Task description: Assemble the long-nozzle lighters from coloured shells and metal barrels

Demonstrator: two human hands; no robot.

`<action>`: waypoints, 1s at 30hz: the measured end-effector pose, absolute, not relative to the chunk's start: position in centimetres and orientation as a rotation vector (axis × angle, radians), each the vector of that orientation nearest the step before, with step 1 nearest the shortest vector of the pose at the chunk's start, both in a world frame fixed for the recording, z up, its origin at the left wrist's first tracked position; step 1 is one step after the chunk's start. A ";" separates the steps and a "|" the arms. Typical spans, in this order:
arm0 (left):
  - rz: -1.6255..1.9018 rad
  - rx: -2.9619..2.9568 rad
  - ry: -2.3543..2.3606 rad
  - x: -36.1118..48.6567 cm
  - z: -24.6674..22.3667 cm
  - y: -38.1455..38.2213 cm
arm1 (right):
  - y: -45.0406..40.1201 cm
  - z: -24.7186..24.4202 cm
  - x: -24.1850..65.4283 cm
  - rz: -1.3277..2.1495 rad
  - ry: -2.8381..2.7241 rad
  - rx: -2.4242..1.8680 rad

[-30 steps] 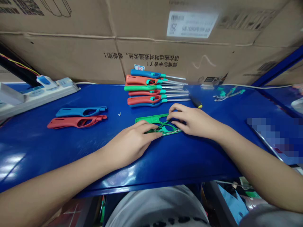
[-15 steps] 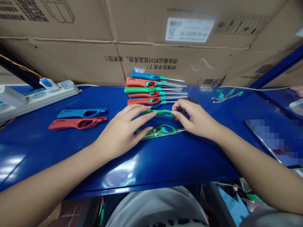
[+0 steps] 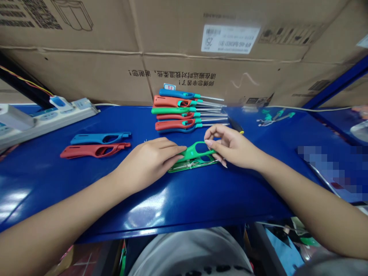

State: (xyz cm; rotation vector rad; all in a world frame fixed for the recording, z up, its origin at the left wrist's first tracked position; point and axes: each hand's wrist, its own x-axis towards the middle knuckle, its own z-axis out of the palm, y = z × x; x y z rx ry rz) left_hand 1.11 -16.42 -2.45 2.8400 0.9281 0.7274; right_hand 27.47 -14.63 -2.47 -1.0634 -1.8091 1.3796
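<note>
A green casing half (image 3: 189,153) is held between my two hands, tilted over a second green half (image 3: 184,167) that lies on the blue table with small parts and wires inside it. My left hand (image 3: 155,161) is closed on the upper half's left end, fingers and thumb together. The fingertips of my right hand (image 3: 227,147) pinch its right end, beside the finger loop. The fingers partly cover both ends of the lower half.
Several blue, red and green lighters (image 3: 175,124) with metal rods are stacked behind my hands. Blue (image 3: 92,138) and red (image 3: 86,151) casings lie left, near a power strip (image 3: 54,119). Small trigger parts (image 3: 276,116) sit back right. Cardboard boxes (image 3: 172,61) stand behind.
The upper green half has come down toward the lower one and turned to show its flat side. My left fingers have closed on it. A dark tool with a yellow tip now shows behind my right hand.
</note>
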 end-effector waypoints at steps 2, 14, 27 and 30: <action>0.711 2.830 0.963 1.2 -2.4 -16.6 | -14.6 -2.6 27.4 1.397 -1.767 -1.052; 0.561 2.855 1.083 0.9 -2.1 -17.0 | -14.5 -2.5 28.1 0.914 -2.216 -1.030; 0.240 2.771 1.046 1.3 -1.2 -17.3 | -14.6 -2.2 28.2 0.686 -2.594 -0.852; 0.193 2.772 1.061 1.3 -1.2 -17.4 | -14.4 -2.5 28.3 0.701 -2.607 -0.864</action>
